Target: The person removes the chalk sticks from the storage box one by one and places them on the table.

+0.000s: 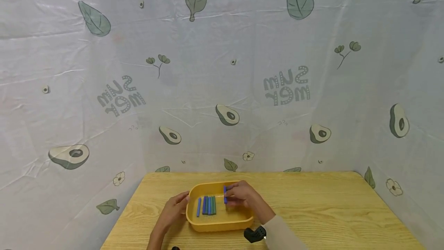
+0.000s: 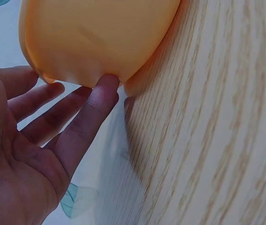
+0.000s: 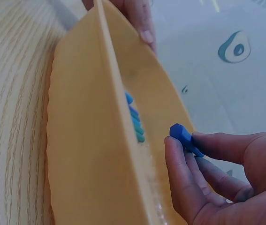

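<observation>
A yellow rectangular tray (image 1: 218, 227) with raised walls stands on the table. My left hand (image 1: 172, 210) grips its left end, and in the left wrist view the fingertips (image 2: 105, 86) touch the outer wall. Inside the tray, to the left, several blue, purple and green sticks (image 1: 209, 205) lie side by side. One blue stick (image 1: 199, 207) lies slightly apart at their left. My right hand (image 1: 243, 194) is over the tray's right part and pinches a blue stick (image 3: 181, 134) between thumb and fingers. That stick has a faceted end in the right wrist view.
The light wood table (image 1: 329, 207) extends to both sides of the tray. A pale printed sheet (image 1: 215, 88) hangs behind and beside the table. A black device (image 1: 254, 234) is at my right wrist.
</observation>
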The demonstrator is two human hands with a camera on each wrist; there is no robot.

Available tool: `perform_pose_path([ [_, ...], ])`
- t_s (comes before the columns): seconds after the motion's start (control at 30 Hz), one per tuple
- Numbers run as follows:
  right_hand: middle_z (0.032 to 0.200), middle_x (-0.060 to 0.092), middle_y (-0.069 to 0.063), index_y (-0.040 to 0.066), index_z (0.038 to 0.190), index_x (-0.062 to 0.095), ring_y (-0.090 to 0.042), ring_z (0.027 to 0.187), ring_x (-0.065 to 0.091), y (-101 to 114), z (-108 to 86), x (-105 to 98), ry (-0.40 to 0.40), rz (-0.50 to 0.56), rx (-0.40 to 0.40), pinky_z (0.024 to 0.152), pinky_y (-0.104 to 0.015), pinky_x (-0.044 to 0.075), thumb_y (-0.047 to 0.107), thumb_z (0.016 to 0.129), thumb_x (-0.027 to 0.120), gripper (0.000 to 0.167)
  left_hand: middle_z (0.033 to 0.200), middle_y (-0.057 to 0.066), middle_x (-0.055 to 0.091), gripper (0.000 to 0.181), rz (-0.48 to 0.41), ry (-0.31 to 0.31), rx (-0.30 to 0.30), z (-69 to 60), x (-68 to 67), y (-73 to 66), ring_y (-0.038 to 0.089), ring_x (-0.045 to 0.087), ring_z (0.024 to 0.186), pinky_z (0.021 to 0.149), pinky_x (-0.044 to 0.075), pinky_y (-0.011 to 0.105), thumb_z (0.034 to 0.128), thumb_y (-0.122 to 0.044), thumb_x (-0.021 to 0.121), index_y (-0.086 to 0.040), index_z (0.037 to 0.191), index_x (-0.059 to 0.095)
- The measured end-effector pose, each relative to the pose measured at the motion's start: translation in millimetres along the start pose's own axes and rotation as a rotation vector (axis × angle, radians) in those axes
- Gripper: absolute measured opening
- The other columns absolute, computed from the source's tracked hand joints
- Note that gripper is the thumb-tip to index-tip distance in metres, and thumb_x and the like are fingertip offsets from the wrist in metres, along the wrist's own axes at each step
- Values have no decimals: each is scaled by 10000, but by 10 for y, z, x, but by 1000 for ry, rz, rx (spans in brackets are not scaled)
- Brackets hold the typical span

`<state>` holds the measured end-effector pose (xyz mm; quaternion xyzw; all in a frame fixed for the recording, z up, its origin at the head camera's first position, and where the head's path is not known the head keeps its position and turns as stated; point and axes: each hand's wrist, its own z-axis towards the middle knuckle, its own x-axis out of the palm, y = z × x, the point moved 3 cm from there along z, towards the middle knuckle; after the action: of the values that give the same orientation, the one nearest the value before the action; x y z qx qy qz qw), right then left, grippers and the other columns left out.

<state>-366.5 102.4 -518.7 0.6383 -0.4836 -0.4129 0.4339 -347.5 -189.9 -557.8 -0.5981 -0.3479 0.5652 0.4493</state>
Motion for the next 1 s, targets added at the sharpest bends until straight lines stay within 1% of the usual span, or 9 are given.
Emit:
perform_pose_path([
  [0.1,1089,767,-194,-123,1371,640,-197,857,783,38,-60,0,21,17,-8,785,-373,669,10,964,762,445,1493,229,645,466,2,-12,11,-11,-9,-16,380,628,1371,1050,587,500,1116,-292,588,-16,1489,628],
  [0.17,1089,766,-193,-127,1385,625,-195,861,781,63,-97,-1,38,30,-22,806,-386,668,12,968,758,459,1497,240,637,468,-5,-7,18,-13,-12,-21,382,637,1353,1020,603,486,1115,-285,590,-8,1491,622],
  [0.23,1092,759,-194,-134,1397,612,-195,871,777,89,-135,-5,49,46,-35,826,-401,667,3,966,755,474,1496,234,640,470,-3,-10,24,-14,-16,-23,367,633,1355,1035,594,478,1110,-290,598,-8,1485,628],
  [0.33,1091,737,-190,-145,1403,599,-202,883,769,107,-175,-16,61,74,-52,852,-428,663,-7,962,750,485,1507,244,627,484,-8,5,24,-19,-21,-20,367,636,1345,1020,602,463,1111,-296,595,3,1491,618],
  [0.43,1094,720,-184,-149,1401,597,-209,898,765,117,-215,-33,69,89,-62,873,-448,658,-11,965,740,480,1510,244,625,490,-12,11,20,-37,-32,-21,378,630,1360,1043,591,485,1114,-305,591,0,1496,613],
  [0.6,1059,719,-152,-154,1409,587,-183,880,761,122,-265,-91,100,84,-90,852,-403,667,15,988,726,474,1517,262,612,491,-37,21,16,-49,-37,-15,389,653,1328,954,634,462,1118,-299,585,-1,1507,603],
  [0.7,1036,722,-130,-154,1410,581,-162,862,749,113,-286,-138,120,98,-103,848,-386,669,28,999,720,471,1511,264,616,486,-37,19,21,-44,-37,-6,385,665,1310,926,642,448,1119,-296,584,0,1504,606],
  [0.9,994,722,-67,-155,1434,554,-134,850,735,94,-338,-255,146,131,-113,812,-324,666,43,1016,710,489,1491,236,643,468,-18,6,19,-33,-28,14,355,662,1315,996,612,464,1121,-299,580,-12,1487,628],
  [1.0,974,721,-42,-158,1453,531,-125,859,737,104,-366,-316,164,144,-118,799,-293,661,51,1026,699,505,1485,232,649,462,-13,-2,18,-32,-29,8,358,659,1320,1018,600,498,1122,-295,577,-10,1482,632],
])
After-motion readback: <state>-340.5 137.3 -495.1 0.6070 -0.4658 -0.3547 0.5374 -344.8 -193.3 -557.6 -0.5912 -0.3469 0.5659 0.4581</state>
